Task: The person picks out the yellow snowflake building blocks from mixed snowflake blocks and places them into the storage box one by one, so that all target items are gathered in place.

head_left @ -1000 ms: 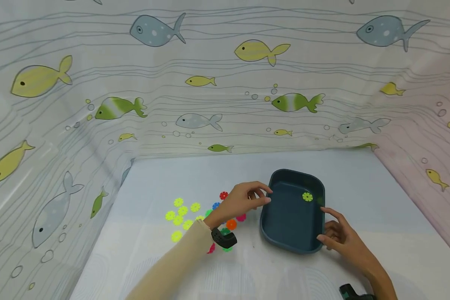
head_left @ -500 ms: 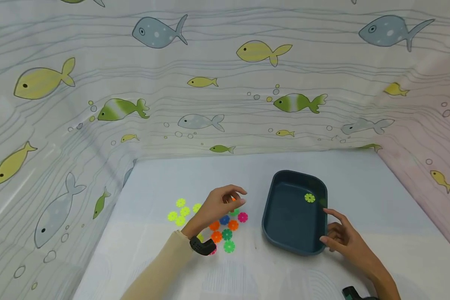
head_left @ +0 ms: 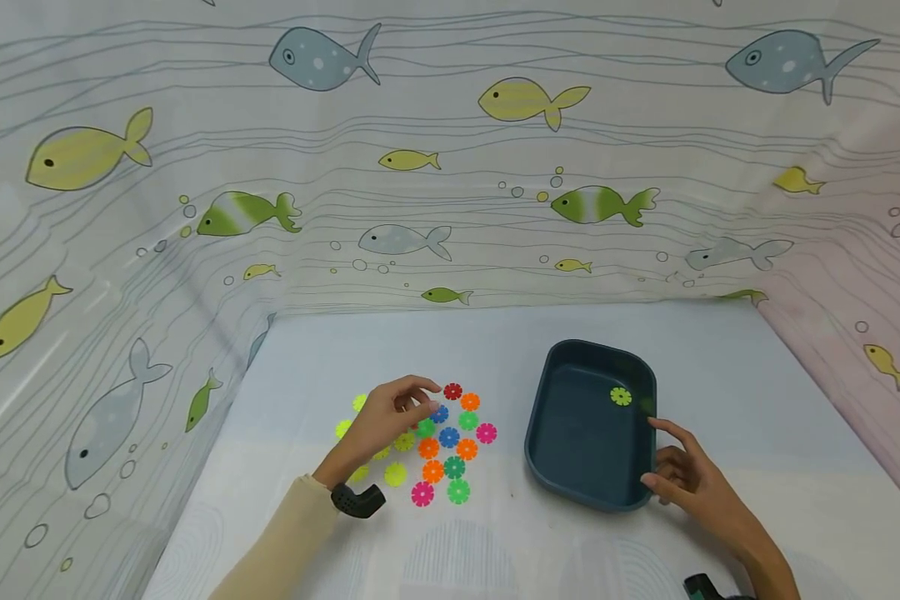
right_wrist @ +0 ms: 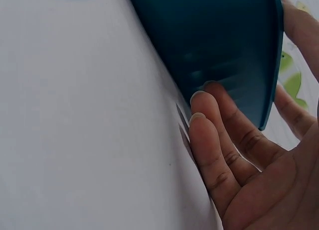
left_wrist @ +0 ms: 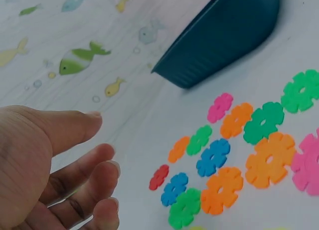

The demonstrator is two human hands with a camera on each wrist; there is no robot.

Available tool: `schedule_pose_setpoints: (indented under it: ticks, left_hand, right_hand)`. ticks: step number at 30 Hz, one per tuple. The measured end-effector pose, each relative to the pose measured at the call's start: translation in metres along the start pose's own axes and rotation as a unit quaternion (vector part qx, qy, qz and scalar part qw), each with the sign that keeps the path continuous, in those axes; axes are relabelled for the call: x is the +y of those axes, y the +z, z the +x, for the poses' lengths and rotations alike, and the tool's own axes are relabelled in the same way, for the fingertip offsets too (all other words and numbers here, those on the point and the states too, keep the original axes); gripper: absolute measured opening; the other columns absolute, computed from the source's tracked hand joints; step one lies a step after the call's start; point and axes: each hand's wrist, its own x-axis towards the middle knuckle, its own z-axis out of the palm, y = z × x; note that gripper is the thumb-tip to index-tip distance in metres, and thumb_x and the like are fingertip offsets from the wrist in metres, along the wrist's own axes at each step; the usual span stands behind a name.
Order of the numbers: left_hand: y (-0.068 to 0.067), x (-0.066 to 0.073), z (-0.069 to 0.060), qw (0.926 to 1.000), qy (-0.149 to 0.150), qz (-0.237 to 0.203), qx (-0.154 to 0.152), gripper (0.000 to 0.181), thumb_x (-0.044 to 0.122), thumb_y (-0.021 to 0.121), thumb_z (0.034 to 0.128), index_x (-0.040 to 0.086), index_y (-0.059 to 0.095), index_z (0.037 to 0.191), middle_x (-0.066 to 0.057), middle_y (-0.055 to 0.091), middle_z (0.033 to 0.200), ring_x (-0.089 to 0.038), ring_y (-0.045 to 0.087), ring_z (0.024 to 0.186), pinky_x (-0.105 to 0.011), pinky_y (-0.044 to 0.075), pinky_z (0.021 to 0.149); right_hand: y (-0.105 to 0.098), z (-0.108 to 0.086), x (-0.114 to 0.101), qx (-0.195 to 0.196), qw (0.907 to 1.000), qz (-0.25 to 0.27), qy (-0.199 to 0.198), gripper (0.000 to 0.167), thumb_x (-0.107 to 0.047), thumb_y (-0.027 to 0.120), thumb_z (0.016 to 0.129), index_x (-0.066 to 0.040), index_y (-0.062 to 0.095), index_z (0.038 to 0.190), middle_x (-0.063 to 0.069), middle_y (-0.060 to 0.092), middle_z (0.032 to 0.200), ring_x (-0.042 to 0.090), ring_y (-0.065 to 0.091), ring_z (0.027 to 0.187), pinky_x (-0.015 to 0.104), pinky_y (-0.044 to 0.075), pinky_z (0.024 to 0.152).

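Note:
Over the left part of a group of flat, flower-shaped discs is the left hand (head_left: 381,421), its fingers loosely bent. In the left wrist view this hand (left_wrist: 65,170) has a gap between thumb and fingers and holds nothing. Nearby lie a blue disc (head_left: 449,437), a dark red disc (head_left: 453,392) and an orange disc (head_left: 428,448). A dark blue tray (head_left: 581,450) stands at the right, with one yellow-green disc (head_left: 620,397) inside. The right hand (head_left: 693,479) holds its right side, thumb and index finger at the rim, other fingers against the outer wall (right_wrist: 224,51).
Several yellow discs (head_left: 395,475) lie around and below the left hand, some partly hidden by it. Pink (head_left: 422,493) and green (head_left: 458,491) discs lie nearer the front. A fish-patterned sheet (head_left: 495,250) rises behind and beside the white surface (head_left: 495,342).
The left hand has moved left from the tray's left rim to above the discs, uncovering several coloured ones. The right hand stays at the tray's right side.

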Motion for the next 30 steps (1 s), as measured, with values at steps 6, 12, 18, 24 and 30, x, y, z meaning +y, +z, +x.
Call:
schedule_pose_setpoints:
  ticks: [6, 12, 18, 24, 30]
  left_hand:
    - [-0.017, -0.011, -0.011, 0.9993, -0.024, 0.017, 0.024, 0.033, 0.030, 0.073, 0.0979, 0.014, 0.069, 0.127, -0.003, 0.068, 0.100, -0.035, 0.063, 0.075, -0.031, 0.055, 0.064]
    - [-0.029, -0.025, -0.021, 0.9972, -0.049, 0.037, 0.043, 0.035, 0.030, 0.073, 0.0978, 0.012, 0.069, 0.127, -0.004, 0.067, 0.100, -0.028, 0.062, 0.074, -0.027, 0.052, 0.061]
    - [-0.042, -0.039, -0.031, 0.9957, -0.055, 0.040, 0.064, 0.035, 0.031, 0.074, 0.0968, 0.012, 0.069, 0.126, -0.007, 0.067, 0.100, -0.029, 0.061, 0.072, -0.027, 0.050, 0.058]
    - [-0.055, -0.051, -0.044, 0.9941, -0.061, 0.029, 0.084, 0.035, 0.029, 0.076, 0.0957, 0.011, 0.069, 0.125, -0.010, 0.067, 0.102, -0.029, 0.060, 0.071, -0.028, 0.050, 0.057]
    - [-0.068, -0.059, -0.058, 0.9913, -0.079, 0.043, 0.096, 0.036, 0.030, 0.076, 0.0954, 0.013, 0.068, 0.126, -0.009, 0.066, 0.108, -0.028, 0.061, 0.069, -0.028, 0.049, 0.056]
  right_hand:
    - [0.001, 0.000, 0.001, 0.002, 1.0000, -0.001, 0.003, 0.077, -0.003, 0.064, 0.101, -0.013, 0.019, 0.162, 0.022, 0.057, 0.106, 0.029, 0.063, 0.076, 0.038, 0.054, 0.064]
    - [0.001, 0.000, 0.002, 0.003, 1.0000, -0.004, 0.007, 0.077, -0.004, 0.065, 0.101, -0.015, 0.020, 0.162, 0.023, 0.057, 0.106, 0.029, 0.064, 0.077, 0.038, 0.055, 0.065]
    - [0.000, 0.000, 0.003, 0.005, 1.0000, -0.005, 0.006, 0.077, -0.004, 0.066, 0.100, -0.015, 0.021, 0.162, 0.022, 0.058, 0.106, 0.029, 0.064, 0.077, 0.038, 0.055, 0.065]
    - [-0.001, 0.000, 0.003, 0.000, 1.0000, -0.001, 0.008, 0.077, -0.004, 0.065, 0.101, -0.014, 0.019, 0.162, 0.023, 0.057, 0.107, 0.029, 0.064, 0.078, 0.038, 0.056, 0.065]
    - [0.000, 0.000, 0.002, 0.004, 0.9999, -0.007, 0.015, 0.077, -0.006, 0.065, 0.101, -0.016, 0.020, 0.162, 0.023, 0.056, 0.107, 0.029, 0.064, 0.077, 0.038, 0.055, 0.065]
